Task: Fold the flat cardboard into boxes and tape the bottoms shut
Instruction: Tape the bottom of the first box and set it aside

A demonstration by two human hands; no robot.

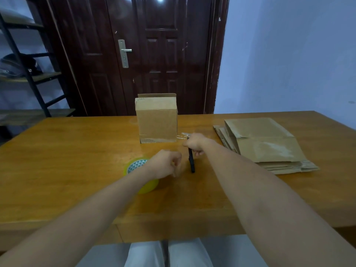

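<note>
Right hand (194, 144) curls around black utility knife (191, 160), handle pointing back toward person, above wooden table (77, 170). Left hand (166, 164) fingers curled, seemingly pinching something small; cannot tell what. Yellow tape roll (141, 175) lies on table, partly under left wrist. Folded cardboard box (156, 120) stands upright just beyond hands, clear tape strip (183, 135) trailing from lower right corner. Stack of flat cardboard (264, 143) lies at right. Dark door (154, 45) behind table.
</note>
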